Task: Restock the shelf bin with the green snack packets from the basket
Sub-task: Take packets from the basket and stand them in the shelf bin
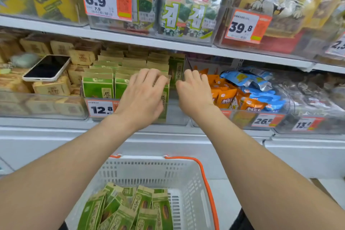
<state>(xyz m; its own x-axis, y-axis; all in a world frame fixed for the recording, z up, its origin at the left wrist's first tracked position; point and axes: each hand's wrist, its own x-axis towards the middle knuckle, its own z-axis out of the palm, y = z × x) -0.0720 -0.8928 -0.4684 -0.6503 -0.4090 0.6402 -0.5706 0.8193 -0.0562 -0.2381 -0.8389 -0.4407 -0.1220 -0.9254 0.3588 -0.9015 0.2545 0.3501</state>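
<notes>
The clear shelf bin (174, 115) on the middle shelf holds rows of upright green snack packets (98, 87). My left hand (142, 97) reaches into the bin's front right part, its fingers curled over the top of a green packet (165, 99) standing there. My right hand (194, 93) is at the bin's right wall, with curled fingers over the wall's top and the thumb on the bin side. One green packet (176, 71) stands sideways behind my hands. Below, a white basket (186, 179) with an orange handle holds several more green packets (128, 209).
A phone (47, 68) lies on brown boxes in the bin to the left. To the right, a bin holds orange packets (226, 97) and blue packets (248, 78). A price tag reading 12.8 (100, 109) hangs on the bin front. The shelf above (130, 37) overhangs close.
</notes>
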